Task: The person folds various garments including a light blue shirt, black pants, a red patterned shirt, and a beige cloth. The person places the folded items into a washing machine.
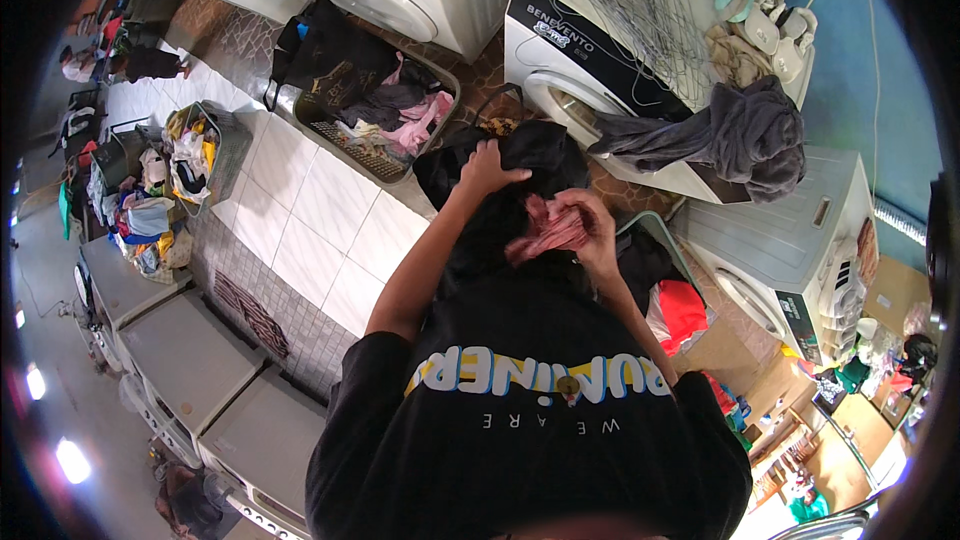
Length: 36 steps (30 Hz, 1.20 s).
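A crumpled red-and-pink cloth (553,226) is gripped in my right hand (594,229), in front of my chest. My left hand (491,171) rests on a black fabric bag (544,154), its thumb pointing toward the cloth; its fingertips are partly hidden, so its hold on the fabric is unclear. The bag has a handle loop and lies close to the front-loading washing machine. Just beyond my right forearm stands a green-rimmed basket (679,247) with black garments and a red-and-white one (679,311).
A basket (390,178) of clothes with another black bag stands ahead to the left. A washing machine (525,52) carries wires, shoes and a draped grey towel (727,131). More laundry baskets (225,135) and grey-topped machines (191,349) line the left side.
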Tool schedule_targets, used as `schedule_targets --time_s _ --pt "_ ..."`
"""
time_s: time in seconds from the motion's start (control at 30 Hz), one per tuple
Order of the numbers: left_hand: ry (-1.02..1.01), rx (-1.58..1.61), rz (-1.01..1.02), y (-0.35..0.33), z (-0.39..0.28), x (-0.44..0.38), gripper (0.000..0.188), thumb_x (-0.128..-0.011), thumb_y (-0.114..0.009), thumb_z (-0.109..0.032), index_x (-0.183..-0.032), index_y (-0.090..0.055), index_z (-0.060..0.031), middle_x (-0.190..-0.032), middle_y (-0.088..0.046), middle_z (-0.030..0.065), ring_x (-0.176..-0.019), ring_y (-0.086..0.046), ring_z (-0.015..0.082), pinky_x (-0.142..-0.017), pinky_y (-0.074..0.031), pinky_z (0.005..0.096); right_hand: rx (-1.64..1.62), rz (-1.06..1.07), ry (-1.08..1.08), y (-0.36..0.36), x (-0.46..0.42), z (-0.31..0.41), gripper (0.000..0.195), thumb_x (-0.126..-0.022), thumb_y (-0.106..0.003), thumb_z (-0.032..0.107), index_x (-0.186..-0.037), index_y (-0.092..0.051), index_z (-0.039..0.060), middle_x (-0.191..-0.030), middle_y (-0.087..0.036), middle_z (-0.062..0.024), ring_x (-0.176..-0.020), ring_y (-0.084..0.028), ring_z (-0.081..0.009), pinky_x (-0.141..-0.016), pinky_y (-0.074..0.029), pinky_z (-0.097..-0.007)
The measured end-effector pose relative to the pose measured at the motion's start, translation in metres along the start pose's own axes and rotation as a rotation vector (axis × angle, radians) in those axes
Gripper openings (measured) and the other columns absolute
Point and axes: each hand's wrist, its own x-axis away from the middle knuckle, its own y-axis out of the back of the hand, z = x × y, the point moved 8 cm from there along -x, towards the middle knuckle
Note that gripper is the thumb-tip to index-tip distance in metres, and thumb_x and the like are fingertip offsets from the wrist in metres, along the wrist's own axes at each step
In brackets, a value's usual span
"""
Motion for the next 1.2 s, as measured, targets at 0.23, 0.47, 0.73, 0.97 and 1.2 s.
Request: schedule_targets --time_s 0.23,0.47,0.73,0.97,1.2 --pt "-0.115 0.710 -0.236 -0.003 0.033 0.015 0.029 -0.089 -0.056 -0.020 -0.105 -0.057 0.0042 -0.102 -0.057 0.0165 -0.100 -0.056 0.0275 -0.082 -0.044 0.0350 0.184 -0.367 -0.156 0.094 0.002 -0.054 0.041 -0.065 -0.052 -0.009 -0.104 -0.055 0.0002 -0.101 -0.057 -0.0103 -0.091 -0.057 -0.0224 -0.083 -0.043 -0.0295" --pt "-0.062 1.886 -0.054 0.062 0.040 0.102 0.038 -0.094 -0.037 -0.019 -0.125 -0.046 0.0013 -0.124 -0.052 0.0148 -0.116 -0.049 0.0274 -0.102 -0.036 0.0380 0.604 0.275 -0.002 0.009 -0.041 -0.073 0.042 -0.076 -0.060 0.009 -0.117 -0.050 0.0059 -0.115 -0.050 -0.0160 -0.111 -0.045 -0.0338 -0.092 -0.038 -0.0416" --pt "0.323 2.221 -0.465 0.021 0.156 0.233 0.048 -0.092 -0.041 -0.039 -0.120 -0.050 -0.0013 -0.117 -0.056 0.0164 -0.107 -0.055 0.0290 -0.087 -0.048 0.0454 0.968 0.546 -0.613 -0.027 -0.049 -0.182 0.044 -0.082 -0.059 0.033 -0.119 -0.055 0.0099 -0.118 -0.055 -0.0111 -0.114 -0.049 -0.0303 -0.091 -0.042 -0.0414" --pt "0.368 1.703 -0.714 0.099 0.162 0.282 0.046 -0.092 -0.042 -0.036 -0.119 -0.051 -0.0004 -0.115 -0.057 0.0160 -0.105 -0.056 0.0275 -0.087 -0.047 0.0435 0.883 0.825 -0.671 0.006 -0.050 -0.263 0.055 -0.070 -0.069 0.033 -0.119 -0.056 0.0103 -0.112 -0.060 -0.0093 -0.102 -0.057 -0.0247 -0.088 -0.045 -0.0384" --pt "-0.031 1.473 -0.734 0.202 0.103 0.222 0.044 -0.091 -0.044 -0.033 -0.118 -0.051 0.0005 -0.113 -0.057 0.0157 -0.103 -0.056 0.0260 -0.086 -0.047 0.0417 0.694 0.840 -0.424 0.017 -0.059 -0.290 0.039 -0.083 -0.052 0.020 -0.121 -0.054 0.0108 -0.101 -0.063 -0.0060 -0.093 -0.058 -0.0216 -0.072 -0.052 -0.0437"
